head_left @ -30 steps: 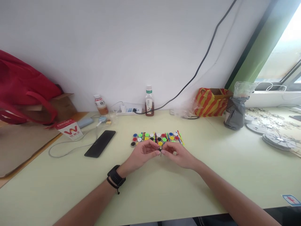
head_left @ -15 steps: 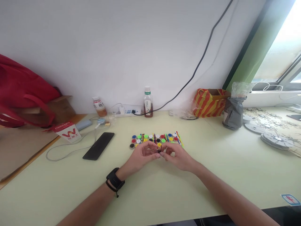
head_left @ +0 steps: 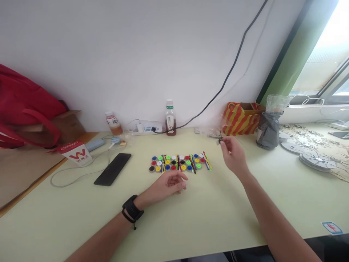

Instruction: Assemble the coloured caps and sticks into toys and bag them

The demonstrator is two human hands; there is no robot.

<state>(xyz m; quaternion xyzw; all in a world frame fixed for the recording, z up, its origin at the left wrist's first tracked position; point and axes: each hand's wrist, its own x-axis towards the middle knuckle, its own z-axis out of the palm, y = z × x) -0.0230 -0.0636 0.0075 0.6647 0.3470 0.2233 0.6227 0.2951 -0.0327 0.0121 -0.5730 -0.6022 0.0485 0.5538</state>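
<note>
My left hand (head_left: 169,185) rests on the table with its fingers loosely curled and apart, and I see nothing in them. Just beyond it lie rows of small round pieces (head_left: 173,167) with coloured tops in red, blue, yellow, green, white and black. Bundles of thin coloured strips (head_left: 207,161) lie between the rows and at their right end. To the right of these, my right hand (head_left: 233,155) is raised, thumb and fingers pinched on a small dark piece (head_left: 220,141), too small to name. It is near the clear plastic wrapping by the wall.
A black phone (head_left: 112,169) lies on the left beside a white cable and a red-and-white box (head_left: 77,154). Along the wall stand two bottles, one a brown drink (head_left: 171,122), a power strip (head_left: 151,130) and a striped bag (head_left: 242,118). Grey flat discs (head_left: 317,162) lie far right.
My right hand has parted from my left and moved right and away from me, carrying the small dark piece. My left hand has stayed in place, its fingers loosened.
</note>
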